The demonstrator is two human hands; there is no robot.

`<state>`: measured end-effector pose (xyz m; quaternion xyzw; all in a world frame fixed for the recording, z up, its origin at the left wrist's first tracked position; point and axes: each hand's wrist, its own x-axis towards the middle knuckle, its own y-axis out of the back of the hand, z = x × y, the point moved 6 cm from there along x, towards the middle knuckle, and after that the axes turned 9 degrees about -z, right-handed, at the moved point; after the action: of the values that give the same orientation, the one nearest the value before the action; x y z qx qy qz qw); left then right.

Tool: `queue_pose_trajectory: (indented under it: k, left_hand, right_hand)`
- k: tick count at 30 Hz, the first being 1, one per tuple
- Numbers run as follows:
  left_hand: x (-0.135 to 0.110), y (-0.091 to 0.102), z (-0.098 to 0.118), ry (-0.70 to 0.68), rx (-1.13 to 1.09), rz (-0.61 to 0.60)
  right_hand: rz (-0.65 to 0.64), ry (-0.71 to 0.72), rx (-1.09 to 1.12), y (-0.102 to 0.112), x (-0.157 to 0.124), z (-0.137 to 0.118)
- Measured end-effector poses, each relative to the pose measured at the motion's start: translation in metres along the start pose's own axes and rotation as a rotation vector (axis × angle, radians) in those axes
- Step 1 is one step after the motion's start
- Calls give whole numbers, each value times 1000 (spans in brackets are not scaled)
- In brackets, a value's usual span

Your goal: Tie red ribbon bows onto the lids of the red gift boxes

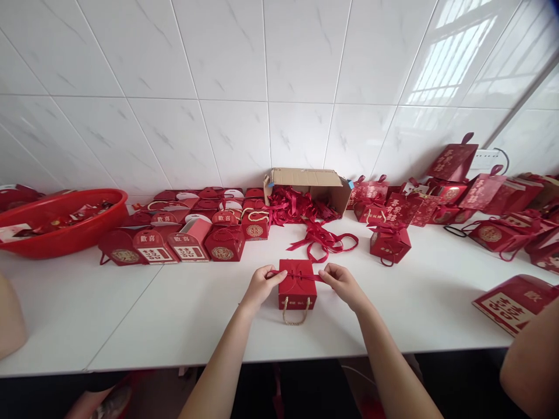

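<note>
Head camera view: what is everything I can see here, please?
gift box: one, red, cord handle, table's front middle.
ribbon: one, red, across that box's top.
loose ribbons: a heap, red, spilling from the cardboard box.
cardboard box: one, brown, on its side by the wall.
other gift boxes: many, red, rows left and right.
basin: one, red, far left.
table: one, white.
another person's arm: one, right edge.
left hand: pinches the ribbon's left end.
right hand: pinches its right end.
</note>
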<state>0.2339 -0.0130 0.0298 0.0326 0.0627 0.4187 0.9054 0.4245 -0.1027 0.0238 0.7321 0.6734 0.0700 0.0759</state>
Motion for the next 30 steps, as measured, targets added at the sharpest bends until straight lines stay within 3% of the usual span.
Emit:
queue_pose_trajectory:
  k: [5, 11, 15, 18, 22, 26, 30]
  left_hand:
    - [-8, 1, 4, 26, 19, -36]
    - [-26, -5, 11, 43, 49, -128]
    - [-27, -2, 11, 32, 90, -88]
    - [-27, 1, 15, -4, 138, -6]
    - [-33, -7, 32, -145, 255, 90]
    - [-39, -38, 57, -376, 463, 62]
    - [-34, -48, 66, -472, 488, 161]
  right_hand:
    - [-30, -43, -36, 4, -8, -3]
    - [-195, -145, -47, 1, -25, -8]
    - [-302, -143, 42, 2, -31, -11]
    - [-274, -54, 222, 6, -34, -19]
    - [-204, 14, 350, 5, -35, -32]
    - [-224, 49, 500, -8, -33, -45]
    - [-185, 34, 429, -13, -35, -49]
